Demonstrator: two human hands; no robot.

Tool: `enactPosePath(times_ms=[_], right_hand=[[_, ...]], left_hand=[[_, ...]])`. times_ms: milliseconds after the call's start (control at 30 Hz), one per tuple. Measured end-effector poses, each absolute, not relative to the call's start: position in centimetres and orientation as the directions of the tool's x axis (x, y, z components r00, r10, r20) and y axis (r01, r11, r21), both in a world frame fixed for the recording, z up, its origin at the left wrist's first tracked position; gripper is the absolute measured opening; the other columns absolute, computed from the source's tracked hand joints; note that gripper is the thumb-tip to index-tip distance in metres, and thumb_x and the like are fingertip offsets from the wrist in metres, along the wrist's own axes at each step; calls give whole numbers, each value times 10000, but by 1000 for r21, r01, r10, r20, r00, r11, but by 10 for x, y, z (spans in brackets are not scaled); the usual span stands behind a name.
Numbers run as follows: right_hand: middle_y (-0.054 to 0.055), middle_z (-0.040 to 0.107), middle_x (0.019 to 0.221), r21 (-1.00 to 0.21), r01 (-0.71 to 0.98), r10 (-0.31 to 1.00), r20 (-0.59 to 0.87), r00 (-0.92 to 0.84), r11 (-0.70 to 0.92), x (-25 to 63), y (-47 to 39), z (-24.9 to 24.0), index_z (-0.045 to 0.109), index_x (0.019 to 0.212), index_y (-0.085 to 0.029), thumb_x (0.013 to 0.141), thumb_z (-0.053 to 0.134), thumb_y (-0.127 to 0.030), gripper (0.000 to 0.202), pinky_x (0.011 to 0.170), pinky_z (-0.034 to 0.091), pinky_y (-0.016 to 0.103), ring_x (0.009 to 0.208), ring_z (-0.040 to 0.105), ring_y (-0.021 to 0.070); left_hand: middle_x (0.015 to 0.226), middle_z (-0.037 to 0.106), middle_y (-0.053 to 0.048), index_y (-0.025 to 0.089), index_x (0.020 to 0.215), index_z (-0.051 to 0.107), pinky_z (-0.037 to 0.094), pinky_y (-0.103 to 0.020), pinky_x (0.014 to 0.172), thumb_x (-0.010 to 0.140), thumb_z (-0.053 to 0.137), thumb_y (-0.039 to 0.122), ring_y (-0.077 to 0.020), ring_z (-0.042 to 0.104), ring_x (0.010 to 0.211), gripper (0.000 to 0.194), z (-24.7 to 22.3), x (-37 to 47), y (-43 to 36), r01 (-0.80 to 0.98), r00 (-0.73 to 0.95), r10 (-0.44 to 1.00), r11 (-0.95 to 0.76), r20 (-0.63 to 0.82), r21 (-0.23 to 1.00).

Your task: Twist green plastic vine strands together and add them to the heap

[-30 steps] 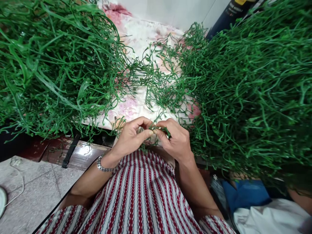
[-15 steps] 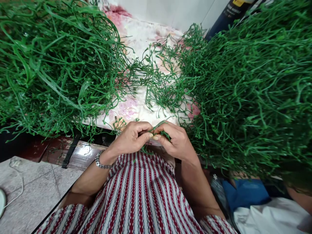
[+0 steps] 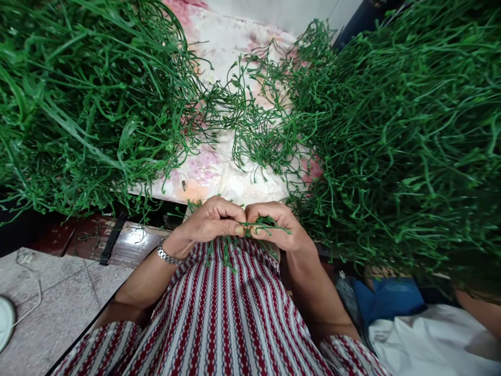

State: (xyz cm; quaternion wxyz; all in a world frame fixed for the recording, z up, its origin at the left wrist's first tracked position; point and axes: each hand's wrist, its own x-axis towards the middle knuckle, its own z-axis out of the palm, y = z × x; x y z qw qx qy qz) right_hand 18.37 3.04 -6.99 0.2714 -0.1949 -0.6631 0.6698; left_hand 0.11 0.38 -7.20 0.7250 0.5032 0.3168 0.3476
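My left hand [image 3: 215, 219] and my right hand [image 3: 276, 225] meet in front of my lap at the table's near edge, thumbs and forefingers pinched almost tip to tip. Between them they grip a thin green plastic stem [image 3: 270, 227], which looks like part of an artificial plant. One end of it points right, across my right fingers. More green sprigs [image 3: 226, 253] hang below my left hand against my striped clothing. The fingertips partly hide where the pieces meet.
A big heap of green stems [image 3: 90, 99] lies at left, another heap [image 3: 410, 136] at right. Loose stems [image 3: 262, 136] spread between them on a floral cloth [image 3: 207, 162]. A dark cylinder [image 3: 362, 23] stands at back right. White cloth [image 3: 426, 339] and a person's arm [image 3: 475, 313] show at lower right.
Both hands have lowered slightly, still pinched together. The stem now shows lying across my right fingers, and more sprigs hang below my left hand. The view has tilted a little downward.
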Motion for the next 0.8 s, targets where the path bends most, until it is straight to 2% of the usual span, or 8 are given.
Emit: enactPosePath(times_ms=[133,300,400,467,533,633,733,800], right_hand=[[-22,475,575,-995,-58,554,96,-827,87,186,32,-70,529,668,-131,812,563,-318,239,506,311,197,516,401,70],[-17,493,600,-986,-87,437,141,-888,142,189,33,-72,520,699,-135,843,515,-250,184,530,334,190,532,433,67],[-18,485,612,-978,-61,412,141,-900,202,190,31,-69,513,697,-137,839,515,-238,174,532,330,193,540,423,67],[-21,475,610,-963,-10,461,138,-877,269,189,29,-65,506,699,-143,850,500,-257,189,531,329,195,542,417,70],[-25,458,611,-928,72,569,162,-807,366,188,28,-60,504,709,-147,857,488,-263,188,532,324,195,543,406,72],[-21,456,624,-843,222,687,216,-694,490,187,27,-52,515,739,-148,865,468,-226,155,537,314,198,552,405,76],[-25,443,608,-772,323,690,199,-696,548,188,29,-44,512,715,-153,864,456,-209,168,530,295,202,540,386,76],[-34,420,582,-775,320,651,150,-744,544,190,31,-42,501,681,-156,861,461,-227,198,515,279,200,523,360,71]], left_hand=[[467,440,25,85,558,614,237,-223,462,668,663,282,-62,329,460,231,-74,0,2,-177,620,767,346,-169,922],[482,450,18,93,574,624,245,-227,465,681,653,285,-71,349,471,221,-81,-4,1,-96,700,695,318,-163,943],[509,478,11,94,589,623,275,-223,480,692,637,279,-74,368,487,211,-80,-5,2,-70,750,643,314,-158,947],[485,438,30,93,580,602,248,-212,459,693,631,281,-60,328,462,221,-75,-5,6,-59,737,650,333,-184,941],[470,401,46,91,571,578,218,-203,445,693,624,285,-51,293,450,234,-66,-4,12,-60,675,711,318,-196,946],[488,431,40,89,591,575,232,-190,453,707,595,240,-52,318,466,192,-53,-3,22,-4,603,781,208,-163,978],[504,445,36,93,602,578,247,-180,460,735,532,168,-54,338,481,160,-47,-1,27,122,605,779,111,-163,986],[501,425,39,97,598,584,248,-179,459,743,519,162,-54,326,482,172,-48,-1,27,166,649,743,70,-163,984]])
